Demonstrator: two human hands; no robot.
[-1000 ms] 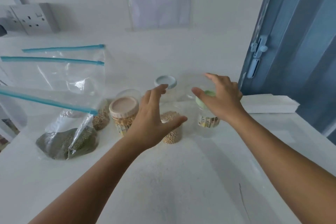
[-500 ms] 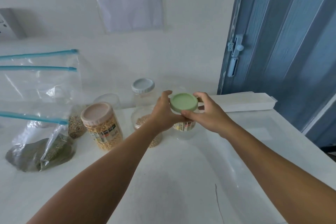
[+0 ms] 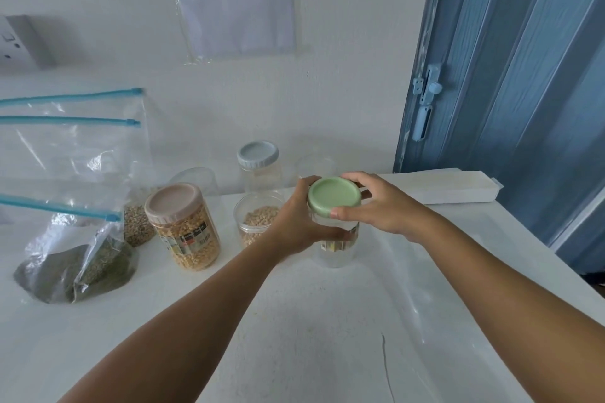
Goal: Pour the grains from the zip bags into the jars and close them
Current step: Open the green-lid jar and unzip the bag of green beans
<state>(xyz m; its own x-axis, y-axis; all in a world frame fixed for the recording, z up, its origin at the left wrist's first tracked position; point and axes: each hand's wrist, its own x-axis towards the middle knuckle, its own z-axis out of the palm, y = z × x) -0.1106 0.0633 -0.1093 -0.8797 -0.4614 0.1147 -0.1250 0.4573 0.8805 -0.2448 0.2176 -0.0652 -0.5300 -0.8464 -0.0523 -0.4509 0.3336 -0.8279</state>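
Jar in hand: a clear plastic jar with a pale green round screw lid (image 3: 334,196) stands on the white counter (image 3: 327,337), near its middle, between the two hands; it looks empty, though the lower wall is partly hidden.
Left hand: the left hand (image 3: 299,222) wraps around the jar's body below the lid, fingers curled round the wall and steadying it.
Right hand: the right hand (image 3: 383,206) pinches the lid's rim, thumb on the near edge and fingers over the far edge, likely set to unscrew it.
Lid risk: if the body is held too loosely, the whole jar may turn with the lid, so the lid never loosens.
Squeeze risk: the wall is thin clear plastic, so a hard squeeze could bow it and bind the thread.
Neighbour risk: an open clear jar of pale round grains (image 3: 258,222) sits just beside the left wrist; a jerk as the lid frees could knock it over and spill.
Others nearby: a pink-lidded jar of yellow kernels (image 3: 183,226) and a blue-grey-lidded clear jar (image 3: 258,163) stand to the left and behind.
Bags: three clear zip bags with blue seals (image 3: 72,154) lean at the left, the nearest holding dark green grain (image 3: 75,271); a slumping bag could slide onto the jars.
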